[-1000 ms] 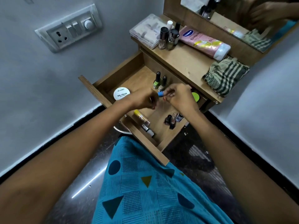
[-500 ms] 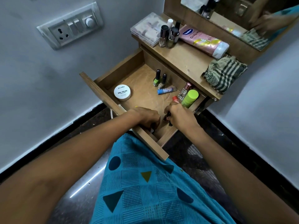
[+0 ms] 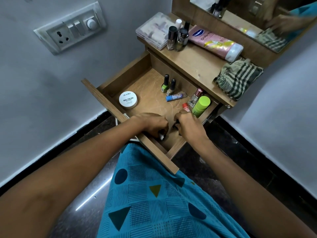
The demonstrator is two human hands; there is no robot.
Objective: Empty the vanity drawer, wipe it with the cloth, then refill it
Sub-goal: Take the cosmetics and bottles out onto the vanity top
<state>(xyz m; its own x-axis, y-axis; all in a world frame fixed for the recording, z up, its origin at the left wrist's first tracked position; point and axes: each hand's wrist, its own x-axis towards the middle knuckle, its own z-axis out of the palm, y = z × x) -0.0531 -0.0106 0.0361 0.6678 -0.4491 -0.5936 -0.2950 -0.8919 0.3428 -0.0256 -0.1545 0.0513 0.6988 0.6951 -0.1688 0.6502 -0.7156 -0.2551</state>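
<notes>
The wooden vanity drawer [image 3: 109, 98] is pulled open. Inside it are a white round nail polish remover tin [image 3: 128, 99], two upright nail polish bottles [image 3: 165, 84], a blue tube [image 3: 175, 96] lying flat, a clear bottle with a pink cap [image 3: 195, 97], a green cylinder [image 3: 201, 105] and a red-capped item [image 3: 185, 105]. My left hand [image 3: 152, 125] is at the drawer's near end, curled round a small white-tipped item [image 3: 161, 136]. Beside it, my right hand [image 3: 188, 126] curls over a small dark bottle [image 3: 175, 125], mostly hidden. The striped cloth [image 3: 238, 78] lies on the vanity top.
On the vanity top [image 3: 197, 66] are a pink lotion tube [image 3: 214, 42], several small bottles [image 3: 177, 37] and a clear plastic box [image 3: 151, 32], with a mirror [image 3: 248, 18] behind. A switch board [image 3: 72, 29] is on the left wall. Dark floor lies below.
The blue tube that both hands held a second ago now lies in the drawer. Both hands have dropped to the drawer's near end and closed on small items there.
</notes>
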